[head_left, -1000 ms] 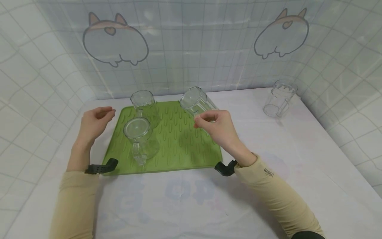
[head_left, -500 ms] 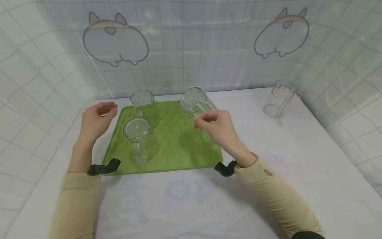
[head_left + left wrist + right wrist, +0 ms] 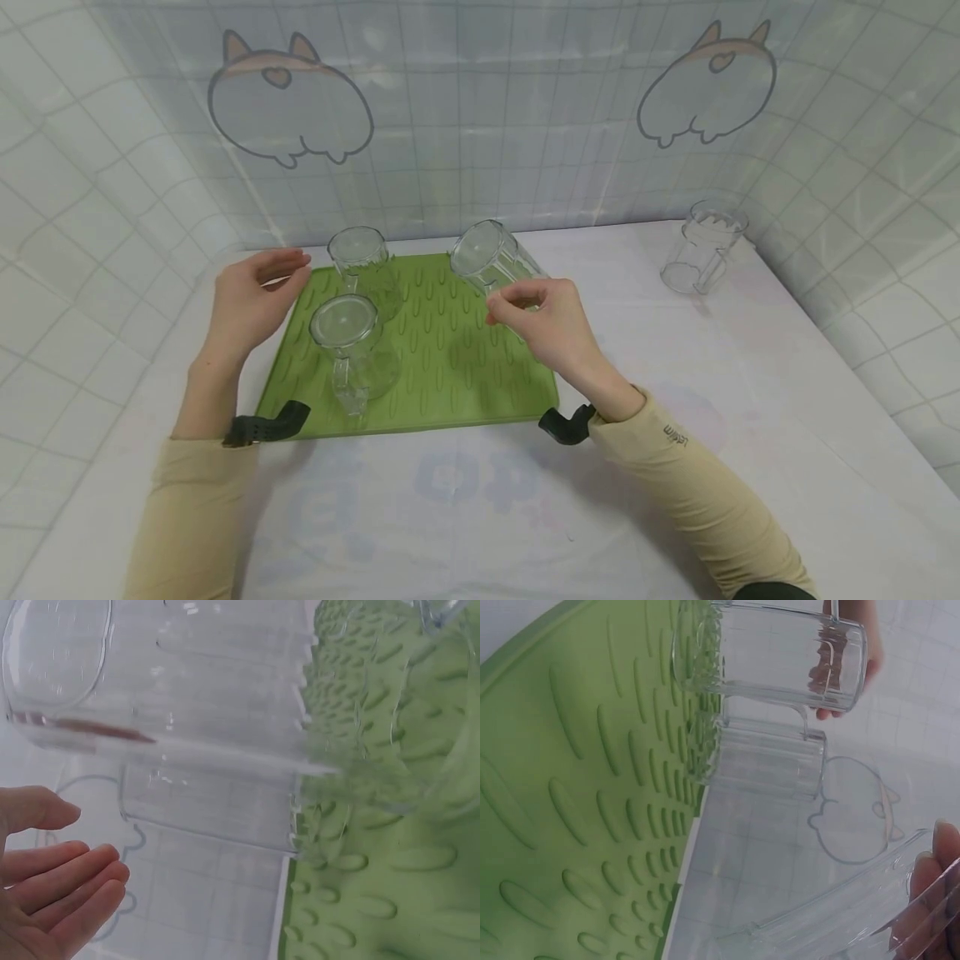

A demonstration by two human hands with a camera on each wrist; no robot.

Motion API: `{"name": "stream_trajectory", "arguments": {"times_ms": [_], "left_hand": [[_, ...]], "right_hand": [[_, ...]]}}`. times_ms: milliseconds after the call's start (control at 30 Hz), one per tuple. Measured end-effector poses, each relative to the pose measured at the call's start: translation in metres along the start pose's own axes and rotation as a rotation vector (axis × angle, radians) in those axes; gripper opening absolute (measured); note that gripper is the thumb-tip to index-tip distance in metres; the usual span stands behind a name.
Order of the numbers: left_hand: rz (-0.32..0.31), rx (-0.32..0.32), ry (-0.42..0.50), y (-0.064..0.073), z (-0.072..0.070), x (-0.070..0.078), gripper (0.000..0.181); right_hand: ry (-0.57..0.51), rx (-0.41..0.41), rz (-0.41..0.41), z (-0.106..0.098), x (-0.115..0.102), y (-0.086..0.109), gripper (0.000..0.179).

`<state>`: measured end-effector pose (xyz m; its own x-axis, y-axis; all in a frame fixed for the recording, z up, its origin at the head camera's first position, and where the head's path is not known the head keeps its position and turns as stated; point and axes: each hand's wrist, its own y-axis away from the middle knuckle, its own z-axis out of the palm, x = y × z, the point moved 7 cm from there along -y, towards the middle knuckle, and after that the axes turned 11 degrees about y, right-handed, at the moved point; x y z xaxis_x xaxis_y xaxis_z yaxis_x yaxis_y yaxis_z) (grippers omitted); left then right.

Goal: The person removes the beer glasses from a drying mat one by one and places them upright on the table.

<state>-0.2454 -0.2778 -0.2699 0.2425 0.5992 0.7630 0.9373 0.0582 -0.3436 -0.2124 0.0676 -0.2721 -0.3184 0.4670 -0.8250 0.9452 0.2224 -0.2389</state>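
My right hand [image 3: 551, 321] holds a clear glass mug [image 3: 483, 250] tilted over the right part of a green ridged mat [image 3: 450, 379]. Its fingers [image 3: 926, 900] show behind the mug's glass in the right wrist view; the handle is hard to make out. Two similar glass mugs stand mouth down on the mat's left side: a front mug [image 3: 345, 325] with its handle toward me, and a back mug [image 3: 360, 250]. Over the mat's left edge is my left hand [image 3: 255, 300], beside these mugs with fingers nearly straight, thumb apart, holding nothing.
Another glass mug [image 3: 701, 250] stands upright at the far right of the white-covered table [image 3: 750, 375]. A tile-patterned curtain [image 3: 510, 125] with dog drawings hangs right behind the mat, and more of it flanks both sides.
My left hand has moved right and slightly up toward the back mug, and its fingers have spread from the thumb. The right hand and its mug have barely moved.
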Motion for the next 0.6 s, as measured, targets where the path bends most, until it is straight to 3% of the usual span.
{"name": "stream_trajectory", "arguments": {"times_ms": [267,500,600], "left_hand": [[-0.003,-0.035,0.038,0.003,0.009,0.012,0.045],[0.017,-0.070,0.059,0.007,0.021,0.028,0.046],[0.010,-0.098,0.075,0.010,0.026,0.034,0.047]], "right_hand": [[-0.003,-0.007,0.003,0.001,-0.001,0.001,0.015],[0.025,-0.016,0.023,-0.008,-0.035,0.014,0.016],[0.026,-0.020,0.020,-0.008,-0.036,0.015,0.015]]}}
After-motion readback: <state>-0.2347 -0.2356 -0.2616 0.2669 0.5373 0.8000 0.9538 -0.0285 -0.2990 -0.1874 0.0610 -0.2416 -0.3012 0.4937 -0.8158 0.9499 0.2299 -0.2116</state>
